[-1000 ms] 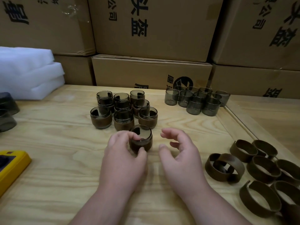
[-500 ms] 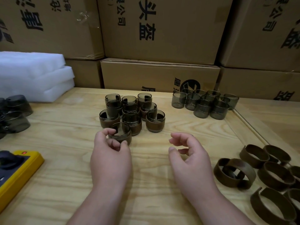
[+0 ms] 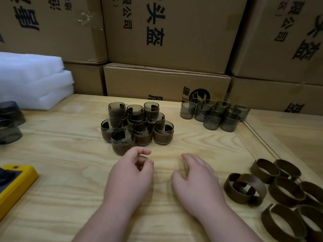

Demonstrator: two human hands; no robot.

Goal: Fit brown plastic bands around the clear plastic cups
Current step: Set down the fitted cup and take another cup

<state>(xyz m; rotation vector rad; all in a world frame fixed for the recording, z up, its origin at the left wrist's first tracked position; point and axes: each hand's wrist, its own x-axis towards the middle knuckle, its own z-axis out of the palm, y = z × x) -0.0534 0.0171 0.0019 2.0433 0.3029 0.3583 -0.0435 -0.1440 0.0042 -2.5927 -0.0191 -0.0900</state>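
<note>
head view: both your hands hover low over the wooden bench (image 3: pixel 52 172), and neither one holds anything. your left hand (image 3: pixel 130 179) has its fingers (image 3: pixel 142 151) loosely curled, thumb near the fingertips, just in front of the nearest banded cup (image 3: pixel 122 141). your right hand (image 3: pixel 197 180) lies beside it, fingers relaxed and slightly spread, pointing away from you.

the banded cups (image 3: pixel 138 124) stand upright in a tight cluster in the middle of the bench, each with a brown band round its lower part; the nearest one touches the front of that cluster. the bare clear cups (image 3: pixel 215 114) stand in a second cluster to the right and further back, close to the cardboard boxes (image 3: pixel 167 32). the loose brown bands (image 3: pixel 283 191) lie in a heap at the right edge of the bench, near your right hand but not touching it; some overlap one another.

at the left, white foam sheets (image 3: pixel 31 79) are stacked against the boxes, two dark smoky covers (image 3: pixel 9 123) sit in front of them, and a yellow device (image 3: pixel 15 184) lies at the near left edge.
</note>
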